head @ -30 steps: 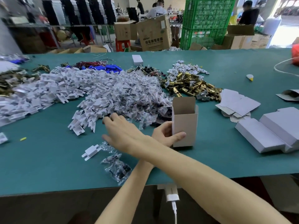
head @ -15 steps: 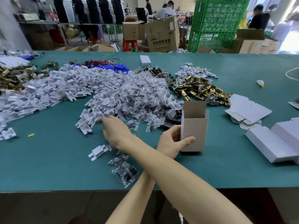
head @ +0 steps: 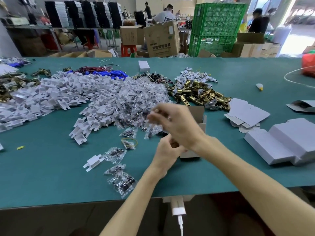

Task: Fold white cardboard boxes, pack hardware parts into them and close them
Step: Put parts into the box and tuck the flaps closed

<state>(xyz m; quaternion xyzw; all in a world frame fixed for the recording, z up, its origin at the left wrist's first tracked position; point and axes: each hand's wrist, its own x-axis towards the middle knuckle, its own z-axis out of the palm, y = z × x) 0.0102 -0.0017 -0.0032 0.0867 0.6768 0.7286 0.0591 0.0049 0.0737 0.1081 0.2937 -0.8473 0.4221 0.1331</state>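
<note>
Stacked green crates (head: 216,29), cartons (head: 162,40), perhaps shelving (head: 81,16)

Two bare forearms, seen from the elbow to the fingertips, with no clothing on the parts in view. The left hand (head: 167,154) shows clearly. The right hand (head: 177,123) is smeared at the fingers (head: 154,114) by motion blur.

right hand (head: 173,124): motion-blurred; I can't tell whether its fingers pinch anything.
box (head: 198,116): mostly behind my hands; only the back flap and a low corner show.
left hand (head: 166,153): curled on the box, fingertips hidden under my right wrist.
white pile (head: 25,103): cut off at the left edge.
closed boxes (head: 289,142): run off the right edge.
red thing (head: 309,65): clipped at right; I can't identify it.
</note>
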